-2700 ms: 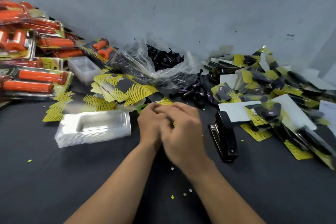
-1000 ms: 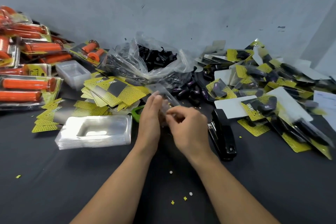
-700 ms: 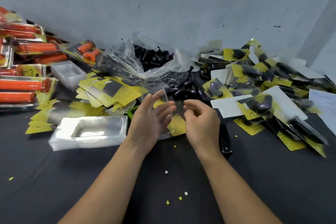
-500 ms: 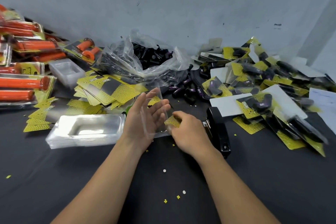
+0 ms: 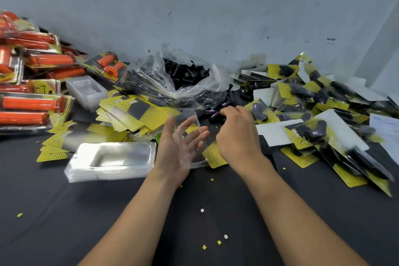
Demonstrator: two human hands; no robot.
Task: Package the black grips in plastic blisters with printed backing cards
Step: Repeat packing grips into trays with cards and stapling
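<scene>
While the left hand (image 5: 179, 150) carries a clear blister (image 5: 189, 119) on flat fingers, the right hand (image 5: 237, 136) curls over loose black grips (image 5: 214, 116), maybe pinching one.

Dark table top (image 5: 64, 211): clear blister stack (image 5: 112, 160) just left of left hand (image 5: 179, 149), yellow backing cards (image 5: 138, 114) fanned beyond it, bag of black grips (image 5: 177, 80) beyond both hands, finished packs (image 5: 323, 119) heaped right of right hand (image 5: 237, 136), paper scraps (image 5: 219, 242) on near side.
</scene>
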